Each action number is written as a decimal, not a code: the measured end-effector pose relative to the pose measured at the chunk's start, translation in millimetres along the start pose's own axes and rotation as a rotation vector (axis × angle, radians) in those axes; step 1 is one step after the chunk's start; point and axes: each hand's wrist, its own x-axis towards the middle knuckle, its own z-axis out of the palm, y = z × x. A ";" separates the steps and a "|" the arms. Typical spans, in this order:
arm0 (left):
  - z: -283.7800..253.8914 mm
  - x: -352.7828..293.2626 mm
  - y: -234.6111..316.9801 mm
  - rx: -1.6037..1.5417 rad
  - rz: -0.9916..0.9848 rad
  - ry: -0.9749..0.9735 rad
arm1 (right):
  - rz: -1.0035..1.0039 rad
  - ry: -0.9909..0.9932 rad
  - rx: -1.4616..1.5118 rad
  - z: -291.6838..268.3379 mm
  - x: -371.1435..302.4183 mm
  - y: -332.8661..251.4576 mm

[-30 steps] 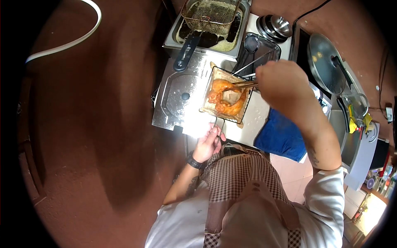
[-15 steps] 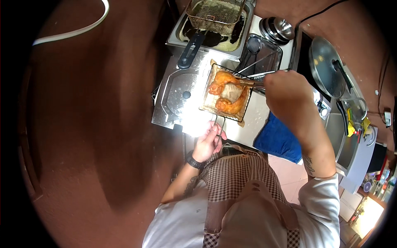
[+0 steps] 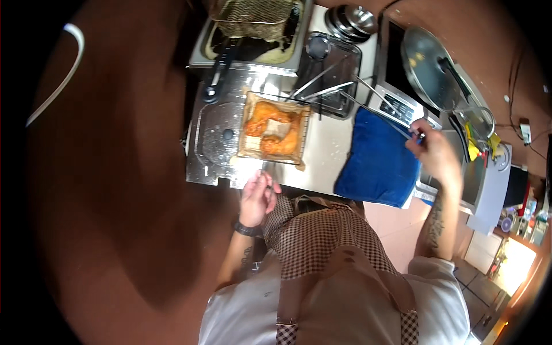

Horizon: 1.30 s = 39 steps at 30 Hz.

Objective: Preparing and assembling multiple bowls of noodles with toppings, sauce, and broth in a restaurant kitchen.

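Two golden fried chicken legs (image 3: 279, 142) lie in a small black wire basket (image 3: 304, 133) lined with brown paper. Just below the basket, my left hand (image 3: 259, 196) has its fingers curled at the basket's thin handle, which is blurred. Over on the right, my right hand (image 3: 435, 154) grips metal tongs (image 3: 382, 118) by their end. The tongs' arms are spread apart and point up and left, with nothing between their tips. They hang above a folded blue towel (image 3: 376, 161), apart from the chicken.
Behind the basket stands a deep fryer (image 3: 198, 56) holding dark oil and a mesh fryer basket (image 3: 253, 20). A dark tray (image 3: 345, 106), stacked steel bowls (image 3: 348, 23) and a lidded pan (image 3: 434, 69) line the counter's far and right sides. A metal lid (image 3: 215, 152) lies left of the basket.
My right hand has drawn the tongs off the chicken and out to the right, and their arms have spread. My left hand stays by the basket handle. The whole view has shifted.
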 end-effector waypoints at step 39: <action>447.6 -395.0 -653.1 -1.153 0.901 1.472 | -1.434 -0.596 -0.615 436.1 -317.3 132.9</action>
